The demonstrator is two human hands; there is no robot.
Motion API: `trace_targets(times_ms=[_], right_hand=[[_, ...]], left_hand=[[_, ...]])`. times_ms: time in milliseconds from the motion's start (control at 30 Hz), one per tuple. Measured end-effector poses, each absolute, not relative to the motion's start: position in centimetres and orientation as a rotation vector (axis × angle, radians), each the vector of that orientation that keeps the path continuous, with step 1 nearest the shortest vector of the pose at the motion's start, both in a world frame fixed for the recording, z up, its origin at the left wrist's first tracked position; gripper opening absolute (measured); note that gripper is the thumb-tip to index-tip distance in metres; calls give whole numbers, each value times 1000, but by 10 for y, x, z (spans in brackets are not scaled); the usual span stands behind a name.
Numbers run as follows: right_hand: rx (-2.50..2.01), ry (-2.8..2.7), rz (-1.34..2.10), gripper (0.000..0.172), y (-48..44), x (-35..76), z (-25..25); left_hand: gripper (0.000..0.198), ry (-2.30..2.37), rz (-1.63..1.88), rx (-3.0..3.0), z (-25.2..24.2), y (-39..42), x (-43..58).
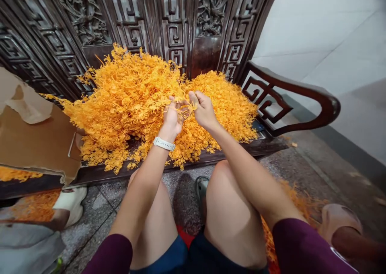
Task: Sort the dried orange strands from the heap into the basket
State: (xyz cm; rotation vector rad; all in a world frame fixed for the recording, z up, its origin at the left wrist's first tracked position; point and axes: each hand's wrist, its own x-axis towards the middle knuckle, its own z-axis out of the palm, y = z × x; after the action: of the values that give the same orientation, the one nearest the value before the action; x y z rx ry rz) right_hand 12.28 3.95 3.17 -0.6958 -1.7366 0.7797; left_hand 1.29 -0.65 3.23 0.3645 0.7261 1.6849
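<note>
A thin orange plastic flower sprig (187,110) spans the gap between my two hands. My left hand (173,118), with a pale watch strap on its wrist, is turned palm inward and curled round the sprig's stems. My right hand (204,108) is closed in a pinch at the sprig's other side, thumb against the fingers. Behind and left of my hands rises a tall, tangled heap of orange plastic sprigs (126,91). A lower heap of orange plastic pieces (229,105) lies to the right, beyond my right hand. Some fingertips blend into the orange strands.
Both heaps lie on a dark carved wooden bench (276,146) with a tall lattice back and a curved armrest (319,105). A torn cardboard box (33,141) stands at the left. Orange pieces are scattered on the floor. Other people's feet show on both sides.
</note>
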Motion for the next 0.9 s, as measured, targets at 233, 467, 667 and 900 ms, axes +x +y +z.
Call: trace_targets(times_ms=[233, 467, 667, 900], right_hand=[[-658, -1746, 954, 62, 44, 134, 29], [-598, -1718, 1222, 53, 28, 135, 41], [-526, -1760, 1204, 59, 24, 133, 43], [-590, -1626, 1451, 56, 19, 130, 41]], left_hand=[[36, 705, 1584, 501, 31, -11, 19], [50, 659, 1570, 544, 34, -10, 31], [46, 824, 1596, 537, 36, -5, 34], [43, 850, 1536, 507, 40, -4, 31]])
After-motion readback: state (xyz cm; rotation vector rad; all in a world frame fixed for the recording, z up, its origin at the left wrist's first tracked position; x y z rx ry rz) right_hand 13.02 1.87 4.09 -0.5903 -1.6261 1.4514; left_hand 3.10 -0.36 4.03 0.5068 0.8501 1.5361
